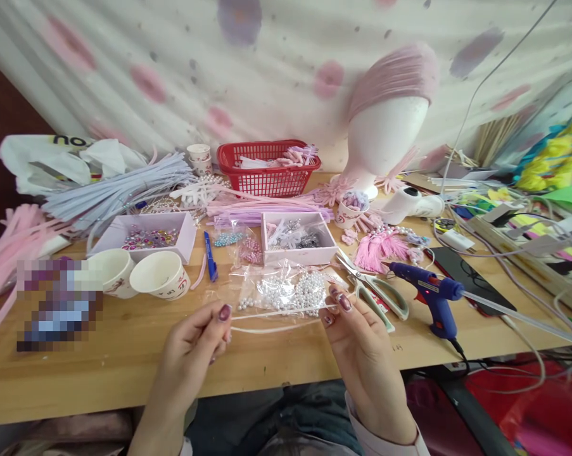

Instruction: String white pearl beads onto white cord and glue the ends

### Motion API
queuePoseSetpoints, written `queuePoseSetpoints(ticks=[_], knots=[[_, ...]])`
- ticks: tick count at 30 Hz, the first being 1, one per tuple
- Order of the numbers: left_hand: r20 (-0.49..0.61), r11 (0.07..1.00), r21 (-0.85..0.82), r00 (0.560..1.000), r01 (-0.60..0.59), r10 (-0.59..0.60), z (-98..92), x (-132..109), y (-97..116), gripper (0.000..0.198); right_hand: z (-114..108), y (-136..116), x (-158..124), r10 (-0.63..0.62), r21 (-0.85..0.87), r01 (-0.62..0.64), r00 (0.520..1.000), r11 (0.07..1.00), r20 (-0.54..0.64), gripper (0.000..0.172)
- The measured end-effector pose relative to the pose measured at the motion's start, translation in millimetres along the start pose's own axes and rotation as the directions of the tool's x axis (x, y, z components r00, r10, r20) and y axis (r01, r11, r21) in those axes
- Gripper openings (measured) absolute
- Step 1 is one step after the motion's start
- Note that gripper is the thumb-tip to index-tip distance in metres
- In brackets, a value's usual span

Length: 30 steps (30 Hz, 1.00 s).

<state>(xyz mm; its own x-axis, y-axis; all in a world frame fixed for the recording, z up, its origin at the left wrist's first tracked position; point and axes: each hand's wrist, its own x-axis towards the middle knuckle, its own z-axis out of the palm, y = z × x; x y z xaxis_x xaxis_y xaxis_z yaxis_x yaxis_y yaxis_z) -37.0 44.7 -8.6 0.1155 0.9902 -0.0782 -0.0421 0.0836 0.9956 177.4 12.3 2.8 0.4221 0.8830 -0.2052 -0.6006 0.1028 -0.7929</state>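
Note:
A thin white cord (280, 313) is stretched between my two hands above the front of the table, and a second strand of it sags in a curve just below. My left hand (195, 351) pinches one end between thumb and fingers. At the other end, the fingertips of my right hand (362, 348) are closed on the cord. Right behind it lies a clear plastic bag of white pearl beads (295, 291). Scissors with pale green handles (383, 294) rest just beyond my right hand. Whether the cord is elastic or a wire I cannot tell.
Two paper cups (159, 275) and a box of gems (146, 234) stand left. A white box (298, 240), red basket (269, 168) and foam head (385, 126) are behind. A blue glue gun (431, 291) with its cable and a phone (473, 278) lie right.

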Motion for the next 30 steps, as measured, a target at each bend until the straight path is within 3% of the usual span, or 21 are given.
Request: queuePoseSetpoints(ticks=[4,7,8,9,11,13,15,21,27,30], knots=[[-0.238,0.959,0.282,0.968,-0.01,0.08,-11.0,-1,11,0.033,-5,2,3,-0.045,-0.088,0.051,0.996,0.995,0.071,0.026],[-0.34,0.781,0.624,0.893,-0.022,0.297,2.9,-12,21,0.017,-12,3,1,-0.07,-0.259,0.099,0.99,0.961,0.119,0.024],[-0.309,0.722,0.69,0.881,-0.052,0.359,12.6,-16,22,0.016,-15,4,0,-0.081,-0.327,0.117,0.989,0.938,0.121,0.024],[-0.225,0.705,0.7,0.901,-0.116,0.371,24.4,-20,22,0.018,-18,4,-2,-0.091,-0.393,0.133,0.988,0.91,0.122,0.023],[0.026,0.78,0.586,0.968,-0.217,0.25,50.9,-26,19,0.025,-25,4,-6,-0.116,-0.495,0.161,0.986,0.854,0.121,0.023],[0.238,0.851,0.478,0.965,-0.217,0.112,75.4,-28,12,0.032,-30,4,-9,-0.133,-0.555,0.173,0.985,0.813,0.113,0.022],[0.322,0.907,0.388,0.946,-0.164,0.033,92.1,-27,5,0.03,-34,3,-12,-0.136,-0.577,0.173,0.985,0.798,0.107,0.021],[0.38,0.972,0.228,0.924,-0.053,-0.039,97.6,-20,-3,0.035,-41,-1,-18,-0.107,-0.545,0.113,0.993,0.831,0.043,0.028],[0.336,0.962,0.235,0.941,-0.137,0.052,95.5,-17,-1,0.037,-50,-6,-23,-0.064,-0.574,0.065,0.998,0.816,0.022,0.032],[0.31,0.964,0.24,0.95,-0.111,0.032,95.6,-15,-2,0.038,-52,-9,-24,-0.087,-0.603,0.08,0.996,0.794,0.017,0.031]])
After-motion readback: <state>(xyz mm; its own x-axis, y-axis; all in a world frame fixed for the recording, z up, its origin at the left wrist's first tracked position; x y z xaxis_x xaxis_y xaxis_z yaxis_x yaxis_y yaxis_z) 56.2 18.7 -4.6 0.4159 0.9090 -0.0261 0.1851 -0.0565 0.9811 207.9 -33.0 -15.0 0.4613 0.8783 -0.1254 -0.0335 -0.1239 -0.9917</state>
